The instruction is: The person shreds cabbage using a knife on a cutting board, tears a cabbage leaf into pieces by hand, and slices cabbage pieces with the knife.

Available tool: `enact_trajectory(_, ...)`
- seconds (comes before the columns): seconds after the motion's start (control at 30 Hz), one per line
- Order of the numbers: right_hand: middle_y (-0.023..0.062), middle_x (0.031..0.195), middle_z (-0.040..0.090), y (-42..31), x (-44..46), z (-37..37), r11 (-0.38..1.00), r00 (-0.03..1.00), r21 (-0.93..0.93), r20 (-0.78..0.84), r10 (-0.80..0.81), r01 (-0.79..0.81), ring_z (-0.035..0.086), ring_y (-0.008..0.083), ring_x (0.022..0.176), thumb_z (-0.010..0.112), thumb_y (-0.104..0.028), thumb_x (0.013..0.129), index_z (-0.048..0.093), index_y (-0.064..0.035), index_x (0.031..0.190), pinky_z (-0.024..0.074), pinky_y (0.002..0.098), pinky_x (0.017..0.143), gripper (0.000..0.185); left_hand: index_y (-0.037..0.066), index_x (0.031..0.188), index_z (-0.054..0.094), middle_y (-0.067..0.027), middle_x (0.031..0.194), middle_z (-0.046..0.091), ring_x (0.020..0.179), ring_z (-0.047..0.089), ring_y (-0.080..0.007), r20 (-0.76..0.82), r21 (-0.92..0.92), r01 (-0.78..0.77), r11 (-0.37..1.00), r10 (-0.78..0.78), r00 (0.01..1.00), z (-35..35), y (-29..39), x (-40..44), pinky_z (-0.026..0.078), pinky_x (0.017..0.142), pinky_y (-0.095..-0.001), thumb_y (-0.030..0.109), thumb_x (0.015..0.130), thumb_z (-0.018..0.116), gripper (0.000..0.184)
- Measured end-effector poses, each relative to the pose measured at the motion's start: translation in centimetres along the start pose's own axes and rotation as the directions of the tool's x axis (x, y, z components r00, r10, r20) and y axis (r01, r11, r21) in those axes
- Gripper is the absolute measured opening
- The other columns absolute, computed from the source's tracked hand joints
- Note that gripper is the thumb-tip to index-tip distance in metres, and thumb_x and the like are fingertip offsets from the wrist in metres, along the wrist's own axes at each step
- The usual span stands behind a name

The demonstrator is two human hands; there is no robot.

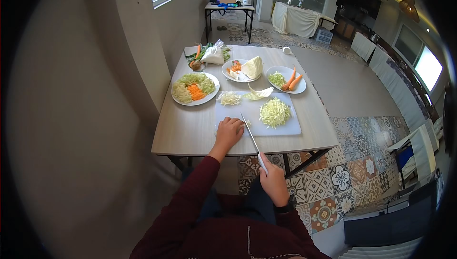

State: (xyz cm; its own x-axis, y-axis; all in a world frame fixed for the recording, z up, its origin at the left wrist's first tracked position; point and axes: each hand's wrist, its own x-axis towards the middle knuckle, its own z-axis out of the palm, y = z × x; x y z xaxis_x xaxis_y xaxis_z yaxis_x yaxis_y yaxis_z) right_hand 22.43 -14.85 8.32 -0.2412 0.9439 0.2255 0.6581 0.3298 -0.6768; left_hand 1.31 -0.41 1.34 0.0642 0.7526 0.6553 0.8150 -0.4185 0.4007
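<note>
My right hand (pixel 274 179) grips the white handle of a kitchen knife (pixel 251 133), its blade pointing away from me over the white cutting board (pixel 290 128). Fingers bent, my left hand (pixel 229 131) presses on the board just left of the blade, over a piece of cabbage that it mostly hides. A few pale cabbage bits (pixel 247 123) lie beside the blade. On the board's right is a heap of shredded cabbage (pixel 275 113). Farther back are a smaller pale heap of shreds (pixel 229 98) and a loose cabbage leaf (pixel 258 93).
Behind the board stand a plate (pixel 177 98) of shredded vegetables, a plate (pixel 226 74) with a cabbage wedge (pixel 252 68), and a plate (pixel 301 87) with carrots (pixel 292 81). A white bag (pixel 213 56) and greens lie at the back left. A wall (pixel 128 68) rises at left.
</note>
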Motion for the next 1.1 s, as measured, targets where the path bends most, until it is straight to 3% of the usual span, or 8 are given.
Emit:
enact_trajectory(0.43, 0.0294, 0.075, 0.062, -1.5, -2.2, -1.0, 0.999, 0.997, -0.031, 0.073, 0.008, -0.006, 0.063, 0.0457, 0.072, 0.055, -0.002, 0.09, 0.048, 0.0034, 0.14, 0.0487, 0.0498, 0.066, 0.052, 0.012, 0.091, 0.072, 0.0004, 0.1, 0.071, 0.096, 0.061, -0.024, 0.001, -0.018, 0.039, 0.999, -0.039, 0.999, 0.3, -0.2, 0.0, 0.047, 0.084, -0.0402, 0.017, 0.081, 0.072, 0.011)
enact_trajectory(0.83, 0.0294, 0.077, 0.063, -0.1, 2.6, 1.3, 0.999, 0.995, -0.047, 0.103, -0.014, 0.019, 0.064, 0.0445, 0.075, 0.054, -0.004, 0.091, 0.045, 0.0067, 0.14, 0.0498, 0.052, 0.069, 0.052, 0.012, 0.091, 0.072, -0.0002, 0.101, 0.072, 0.097, 0.062, -0.0248, 0.025, -0.013, 0.054, 0.998, -0.054, 0.998, 0.1, 0.0, 0.1, 0.048, 0.085, -0.0404, 0.015, 0.079, 0.073, 0.012)
enact_trajectory(1.1, 0.0301, 0.081, 0.061, 0.0, 0.4, 2.5, 0.99, 0.998, -0.141, 0.066, -0.019, 0.028, 0.062, 0.0453, 0.073, 0.049, -0.005, 0.092, 0.042, 0.0006, 0.146, 0.0503, 0.0513, 0.067, 0.054, 0.012, 0.091, 0.071, -0.0011, 0.099, 0.07, 0.096, 0.061, -0.0258, 0.012, 0.001, 0.036, 0.999, -0.036, 0.999, -0.1, 0.3, 0.1, 0.048, 0.084, -0.0413, 0.014, 0.079, 0.072, 0.012)
